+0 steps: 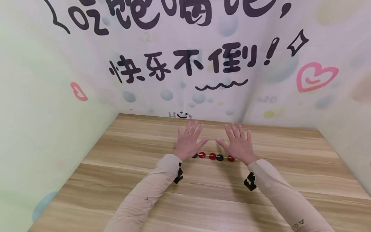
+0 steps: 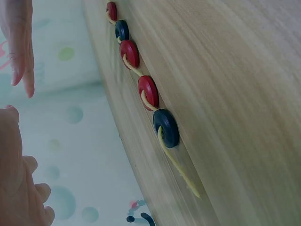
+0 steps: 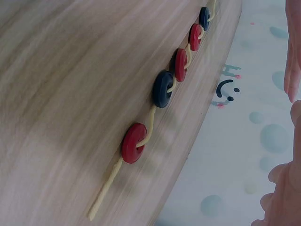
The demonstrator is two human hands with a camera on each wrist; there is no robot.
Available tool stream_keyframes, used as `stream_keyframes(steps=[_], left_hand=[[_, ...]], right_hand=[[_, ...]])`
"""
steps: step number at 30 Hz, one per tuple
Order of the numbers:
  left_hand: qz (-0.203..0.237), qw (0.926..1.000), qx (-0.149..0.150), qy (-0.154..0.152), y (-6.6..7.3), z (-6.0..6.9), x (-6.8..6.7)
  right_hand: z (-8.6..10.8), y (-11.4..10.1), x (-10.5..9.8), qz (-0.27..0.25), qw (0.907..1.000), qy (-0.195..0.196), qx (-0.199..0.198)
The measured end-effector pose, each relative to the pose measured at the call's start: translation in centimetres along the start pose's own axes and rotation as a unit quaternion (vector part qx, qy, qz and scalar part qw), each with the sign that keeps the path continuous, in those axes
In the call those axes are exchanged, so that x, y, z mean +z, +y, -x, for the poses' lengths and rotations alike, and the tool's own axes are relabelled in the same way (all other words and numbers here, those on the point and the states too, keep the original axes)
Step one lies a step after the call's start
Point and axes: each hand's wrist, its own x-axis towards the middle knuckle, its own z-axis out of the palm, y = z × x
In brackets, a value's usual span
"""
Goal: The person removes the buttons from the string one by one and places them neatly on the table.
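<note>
Left grip (image 1: 187, 145) and right grip (image 1: 240, 147) spread wide, empty; button string (image 1: 212, 156) below them on bench (image 1: 197, 206), long axis crosswise, neither side clearly nearer.

A booth-like nook, home or workplace unclear.
Printed backdrop (image 1: 156, 85) with black Chinese lettering (image 1: 189, 64), pink hearts (image 1: 300, 79) and pastel spots (image 1: 166, 95) encloses the wood-grain table (image 1: 203, 206) behind and on both sides.

Gap between left grip (image 1: 187, 143), right grip (image 1: 240, 145); beaded string (image 1: 212, 156) below; backdrop (image 1: 150, 96) beyond.
</note>
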Motion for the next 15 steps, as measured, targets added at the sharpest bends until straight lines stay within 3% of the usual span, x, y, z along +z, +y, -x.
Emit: stream_keyframes(steps=[15], left_hand=[[-0.013,0.9999,-0.001,0.005,-0.64,0.23,-0.32]], right_hand=[[0.14,-0.03,-0.32,-0.002,1.0,-0.003,-0.003]])
